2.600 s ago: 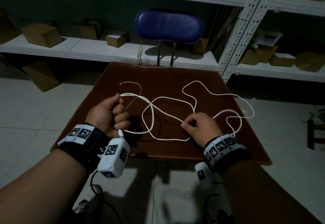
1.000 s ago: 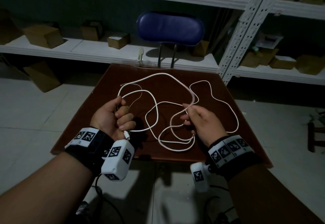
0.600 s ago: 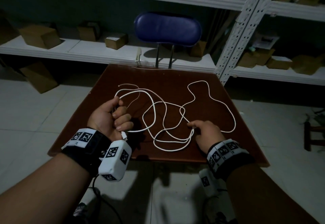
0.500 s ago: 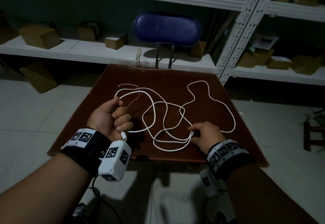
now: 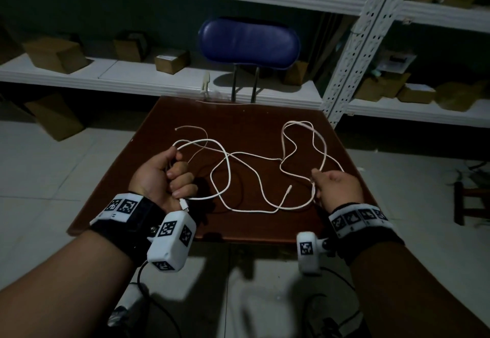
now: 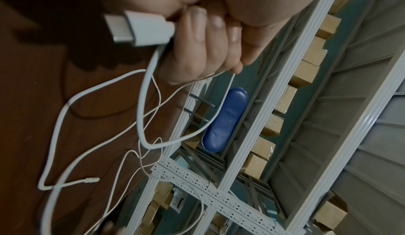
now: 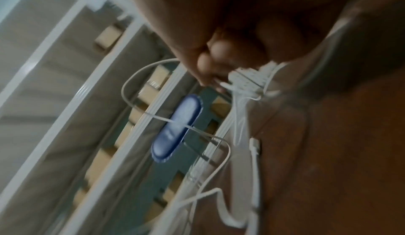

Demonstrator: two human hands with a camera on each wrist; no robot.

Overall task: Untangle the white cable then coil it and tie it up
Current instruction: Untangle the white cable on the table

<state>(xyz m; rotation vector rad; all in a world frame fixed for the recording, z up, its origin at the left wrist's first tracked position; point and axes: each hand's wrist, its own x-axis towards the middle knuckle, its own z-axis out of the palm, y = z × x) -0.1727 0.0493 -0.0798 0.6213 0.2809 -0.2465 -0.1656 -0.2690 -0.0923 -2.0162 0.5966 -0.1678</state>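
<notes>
Surface: brown table (image 5: 246,115), shelving behind.
Left hand (image 5: 161,176): fisted around white cable (image 5: 254,156).
Right hand (image 5: 336,186): raised, pinching a strand.
Unclear: right-wrist view blurred.

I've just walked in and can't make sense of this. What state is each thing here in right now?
Thin white cable: still tangled, uncoiled, loops crossing on the table.
Flat white plug: sticking out below the left fist.
Small free cable tip: lying loose on the table.
Left hand: gripping cable strands in a fist.
Right hand: pinching a strand, raised.
Dark brown square table: bearing the cable.
Blue padded chair back: upright behind the table.
</notes>
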